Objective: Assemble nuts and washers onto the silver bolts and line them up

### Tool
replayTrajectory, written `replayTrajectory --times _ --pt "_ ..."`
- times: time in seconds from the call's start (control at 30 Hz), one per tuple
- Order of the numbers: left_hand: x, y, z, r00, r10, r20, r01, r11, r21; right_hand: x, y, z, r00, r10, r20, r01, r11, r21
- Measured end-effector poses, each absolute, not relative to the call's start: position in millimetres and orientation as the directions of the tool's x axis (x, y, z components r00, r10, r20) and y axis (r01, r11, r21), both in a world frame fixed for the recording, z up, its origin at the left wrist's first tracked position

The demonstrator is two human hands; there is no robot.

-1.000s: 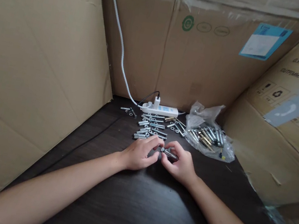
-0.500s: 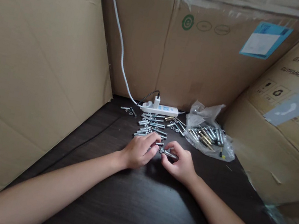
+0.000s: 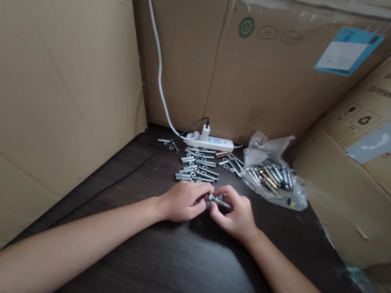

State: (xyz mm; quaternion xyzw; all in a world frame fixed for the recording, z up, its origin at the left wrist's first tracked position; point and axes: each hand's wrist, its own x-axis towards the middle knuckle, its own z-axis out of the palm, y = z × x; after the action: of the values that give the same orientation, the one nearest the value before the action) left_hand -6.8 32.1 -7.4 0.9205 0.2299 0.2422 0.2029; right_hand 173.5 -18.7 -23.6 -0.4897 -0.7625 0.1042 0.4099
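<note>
A silvery expansion bolt (image 3: 222,202) lies sideways between my two hands, just above the dark table. My right hand (image 3: 238,214) is closed on its sleeve, thumb below and forefinger above. At the bolt's left end, by the nut (image 3: 210,197), my left hand (image 3: 184,201) pinches with thumb and fingertips; the fingers partly hide that end. Just beyond my left hand, separate bolts and sleeves (image 3: 198,172) lie in rows with washers and nuts among them.
A clear plastic bag (image 3: 269,147) with several assembled bolts (image 3: 277,176) lies at the back right. Behind the rows stands a white power strip (image 3: 214,144) with a plugged-in charger. A black cable (image 3: 117,180) crosses the table's left side. Cardboard walls (image 3: 180,63) enclose the table.
My left hand has come down and right, its fingertips now closing on the bolt's nut end. Another row of parts behind it shows more fully. My right hand has barely moved.
</note>
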Motion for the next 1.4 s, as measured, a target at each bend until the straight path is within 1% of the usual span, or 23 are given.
replayTrajectory --times 0.13,0.37,0.5,0.67,0.8,0.97,1.03,1.13,1.2,1.3,1.4 --pt "-7.0 32.4 -7.9 0.783 0.524 0.334 0.336 -0.809 0.482 173.9 -19.2 -22.5 -0.190 0.828 0.528 0.650 0.509 -0.564" --pt "-7.3 33.9 -8.5 0.789 0.523 0.321 0.359 -0.817 0.451 173.6 -19.3 -21.9 -0.189 0.797 0.574 0.657 0.537 -0.529" --pt "-7.0 32.7 -7.7 0.785 0.535 0.312 0.366 -0.807 0.464 173.5 -18.6 -22.1 -0.183 0.791 0.583 0.655 0.541 -0.528" --pt "-7.3 30.7 -6.9 0.754 0.564 0.335 0.358 -0.782 0.510 173.3 -18.4 -23.0 -0.168 0.794 0.584 0.652 0.534 -0.538" --pt "-7.4 31.5 -7.8 0.757 0.544 0.362 0.337 -0.800 0.497 173.2 -18.2 -23.3 -0.165 0.796 0.582 0.649 0.532 -0.544" --pt "-5.9 34.0 -8.6 0.767 0.529 0.362 0.326 -0.808 0.491 173.9 -18.2 -23.4 -0.199 0.782 0.591 0.650 0.556 -0.517" --pt "-5.9 34.6 -8.4 0.743 0.560 0.367 0.354 -0.794 0.495 174.3 -18.1 -23.8 -0.201 0.784 0.587 0.656 0.553 -0.513" --pt "-7.6 34.1 -7.4 0.658 0.631 0.412 0.397 -0.755 0.522 174.6 -17.9 -24.2 -0.184 0.790 0.584 0.664 0.538 -0.519" --pt "-9.0 33.0 -6.5 0.654 0.611 0.446 0.356 -0.769 0.531 174.4 -17.9 -24.1 -0.177 0.790 0.586 0.663 0.536 -0.523" --pt "-9.7 30.8 -5.3 0.727 0.516 0.452 0.272 -0.822 0.501 173.8 -18.2 -23.7 -0.174 0.789 0.589 0.652 0.540 -0.532" --pt "-8.7 29.8 -5.6 0.760 0.489 0.429 0.271 -0.837 0.476 173.3 -18.3 -23.5 -0.166 0.788 0.593 0.644 0.542 -0.540"
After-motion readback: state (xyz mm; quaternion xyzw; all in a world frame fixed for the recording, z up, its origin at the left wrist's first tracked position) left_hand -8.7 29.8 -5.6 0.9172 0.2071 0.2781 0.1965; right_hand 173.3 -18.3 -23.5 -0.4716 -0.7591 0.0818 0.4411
